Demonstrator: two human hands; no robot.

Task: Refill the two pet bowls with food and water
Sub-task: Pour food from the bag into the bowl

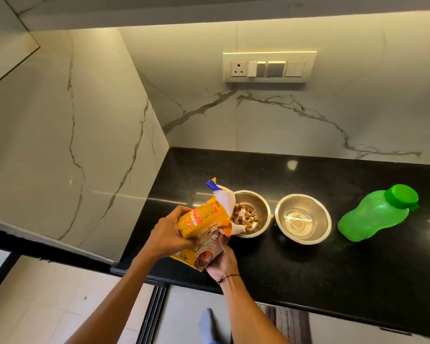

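A yellow pet food bag (pixel 204 224) is tipped on its side with its open mouth over the left steel bowl (pixel 261 204). Brown kibble (pixel 246 218) spills from the bag into that bowl. My left hand (pixel 166 234) grips the bag's upper side, and my right hand (pixel 221 259) holds it from beneath at its bottom end. The right steel bowl (pixel 303 218) stands just beside the first and holds clear water. A green plastic bottle (pixel 375 214) with its cap on stands to the right of both bowls.
Everything stands on a black granite counter (pixel 308 269) that ends at a marble side wall (pixel 85 145) on the left. A switch and socket panel (pixel 269 67) is on the back wall. A patterned rug (pixel 291 321) lies on the floor below.
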